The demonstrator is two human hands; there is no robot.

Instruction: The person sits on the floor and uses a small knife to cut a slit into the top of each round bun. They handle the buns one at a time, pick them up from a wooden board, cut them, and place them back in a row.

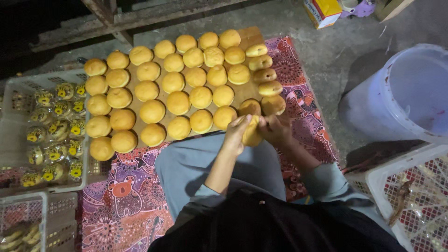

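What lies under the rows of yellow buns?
The buns sit on a brown board, bare only at its far corner and between buns. The board rests on a patterned mat; the ground beneath is covered.

Both hands [256, 130] together, fingers curled.

Small home bakery / informal food workshop, work done on the floor

Rows of round golden buns [178, 102] on a wooden board [249, 36] laid over a patterned mat [126, 205] on bare concrete floor [326, 51]; white plastic crates [18, 88] left with wrapped buns [56, 130], another crate [415, 186] right, big white bucket [410, 93], carton box [322, 11] at top; dim light, person seated on the ground
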